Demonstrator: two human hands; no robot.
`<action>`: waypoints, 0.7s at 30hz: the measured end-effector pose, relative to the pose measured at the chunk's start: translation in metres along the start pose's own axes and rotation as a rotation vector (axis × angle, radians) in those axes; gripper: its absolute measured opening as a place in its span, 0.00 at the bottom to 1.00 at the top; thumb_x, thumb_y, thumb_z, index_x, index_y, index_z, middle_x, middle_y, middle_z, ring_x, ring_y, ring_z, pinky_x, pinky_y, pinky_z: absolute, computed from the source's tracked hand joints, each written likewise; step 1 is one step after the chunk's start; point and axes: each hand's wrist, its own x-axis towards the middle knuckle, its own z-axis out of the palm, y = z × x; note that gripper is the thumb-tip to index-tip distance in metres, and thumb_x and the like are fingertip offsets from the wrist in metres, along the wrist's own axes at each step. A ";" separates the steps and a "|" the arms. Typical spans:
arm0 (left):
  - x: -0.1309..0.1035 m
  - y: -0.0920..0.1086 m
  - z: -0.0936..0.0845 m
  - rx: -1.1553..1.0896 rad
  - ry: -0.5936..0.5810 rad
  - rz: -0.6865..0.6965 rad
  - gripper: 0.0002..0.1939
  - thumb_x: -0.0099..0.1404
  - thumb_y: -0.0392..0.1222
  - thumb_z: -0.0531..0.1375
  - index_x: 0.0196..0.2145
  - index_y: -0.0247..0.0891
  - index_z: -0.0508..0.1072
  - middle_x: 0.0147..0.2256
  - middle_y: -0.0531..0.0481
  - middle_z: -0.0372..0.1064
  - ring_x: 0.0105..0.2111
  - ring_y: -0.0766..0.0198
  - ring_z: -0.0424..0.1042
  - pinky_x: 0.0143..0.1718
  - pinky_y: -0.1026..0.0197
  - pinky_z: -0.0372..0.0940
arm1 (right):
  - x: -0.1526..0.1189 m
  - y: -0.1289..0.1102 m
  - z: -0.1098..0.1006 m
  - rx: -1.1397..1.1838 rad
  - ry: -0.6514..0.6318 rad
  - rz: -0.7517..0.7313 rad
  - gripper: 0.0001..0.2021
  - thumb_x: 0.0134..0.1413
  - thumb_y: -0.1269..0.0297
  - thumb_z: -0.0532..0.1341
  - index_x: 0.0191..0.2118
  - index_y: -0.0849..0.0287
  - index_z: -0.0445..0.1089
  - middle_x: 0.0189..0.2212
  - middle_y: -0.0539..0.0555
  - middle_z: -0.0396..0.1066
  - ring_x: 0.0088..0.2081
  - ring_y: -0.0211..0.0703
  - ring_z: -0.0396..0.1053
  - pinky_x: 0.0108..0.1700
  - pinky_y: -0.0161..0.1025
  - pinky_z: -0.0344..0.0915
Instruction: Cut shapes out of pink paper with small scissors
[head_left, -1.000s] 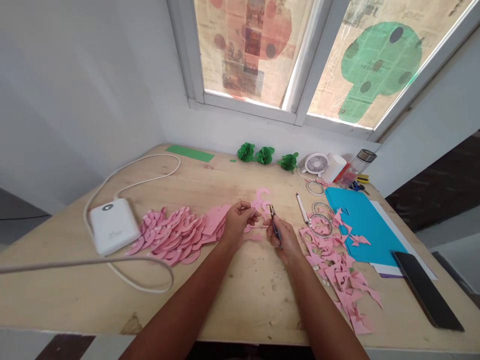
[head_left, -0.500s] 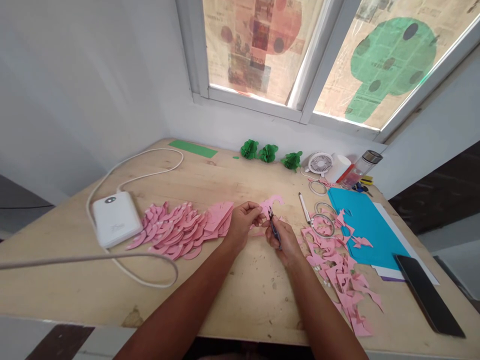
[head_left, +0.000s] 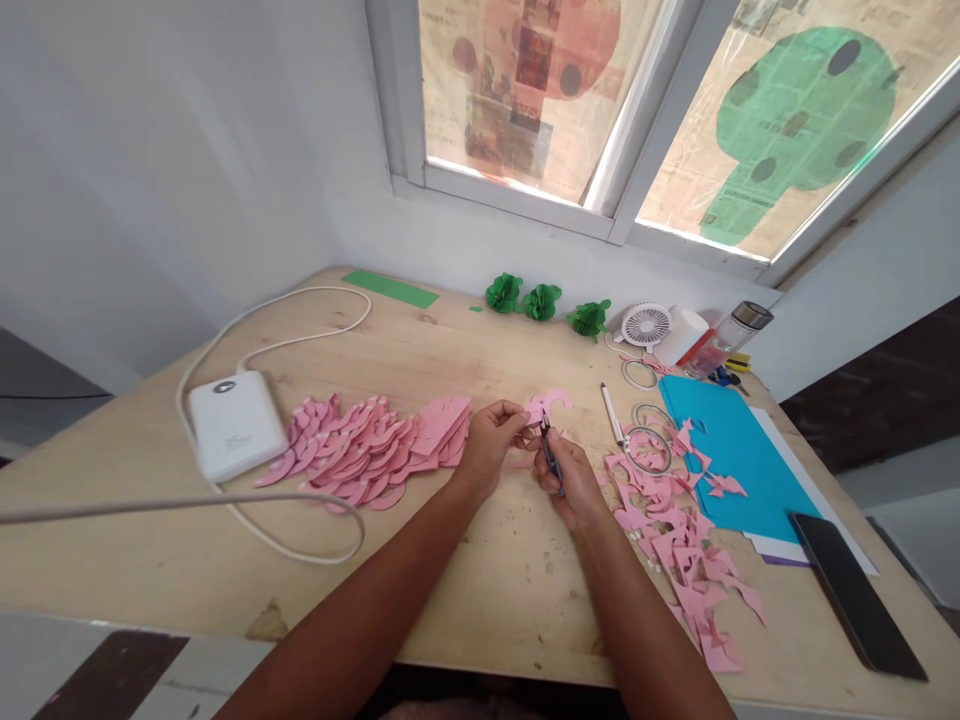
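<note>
Between finger and thumb, my left hand (head_left: 491, 440) pinches a piece of pink paper (head_left: 537, 406). Closed round a small pair of dark thread snips (head_left: 551, 461), my right hand (head_left: 574, 475) holds the blades up against that paper. More curved pink paper (head_left: 561, 397) lies just beyond the blades. To the left of my left hand is an overlapping pile of cut pink paper pieces (head_left: 364, 445), with flatter pink sheets (head_left: 442, 428) at its right end. Pink scraps (head_left: 679, 530) are heaped to the right of my right hand.
A white power bank (head_left: 236, 425) with a looping cable stands at left. Green paper flowers (head_left: 541, 301) line the wall beside a small fan (head_left: 646, 325) and a bottle (head_left: 731, 335). At right lie a pen (head_left: 612, 412), blue sheets (head_left: 739, 450) and a black phone (head_left: 857, 595).
The view has shifted slightly. Both hands stay in nearly the same place, with the snips still at the pink paper.
</note>
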 end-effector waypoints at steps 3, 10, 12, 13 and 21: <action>0.000 0.001 0.000 0.001 0.001 -0.004 0.09 0.44 0.41 0.64 0.22 0.35 0.68 0.18 0.53 0.67 0.18 0.69 0.64 0.22 0.65 0.61 | 0.000 -0.001 0.000 0.004 -0.003 0.006 0.18 0.47 0.49 0.60 0.29 0.62 0.68 0.13 0.45 0.57 0.13 0.26 0.43 0.15 0.30 0.35; -0.001 0.001 0.001 0.015 0.017 -0.008 0.10 0.44 0.42 0.64 0.22 0.35 0.68 0.18 0.53 0.67 0.18 0.69 0.65 0.21 0.66 0.61 | -0.001 -0.003 0.002 0.005 0.003 0.006 0.18 0.46 0.49 0.61 0.28 0.62 0.68 0.13 0.44 0.56 0.13 0.26 0.43 0.15 0.30 0.35; -0.001 0.001 0.001 0.013 0.007 -0.002 0.10 0.44 0.42 0.64 0.23 0.35 0.68 0.18 0.53 0.67 0.18 0.69 0.65 0.22 0.66 0.61 | -0.001 -0.003 0.002 0.004 0.004 0.010 0.18 0.46 0.49 0.61 0.28 0.63 0.68 0.12 0.44 0.56 0.13 0.26 0.43 0.15 0.30 0.34; -0.001 0.001 0.000 0.012 0.001 0.000 0.10 0.45 0.41 0.64 0.23 0.35 0.68 0.18 0.53 0.67 0.18 0.69 0.65 0.22 0.66 0.61 | -0.002 -0.003 0.002 0.005 0.004 0.012 0.18 0.46 0.49 0.61 0.28 0.63 0.68 0.12 0.44 0.55 0.13 0.26 0.43 0.15 0.30 0.34; -0.001 0.001 0.001 0.029 0.003 -0.006 0.09 0.45 0.41 0.64 0.23 0.35 0.68 0.18 0.53 0.67 0.18 0.69 0.65 0.21 0.66 0.61 | -0.001 -0.004 0.003 -0.008 0.011 0.010 0.19 0.45 0.48 0.61 0.27 0.62 0.68 0.12 0.43 0.55 0.13 0.27 0.43 0.15 0.30 0.35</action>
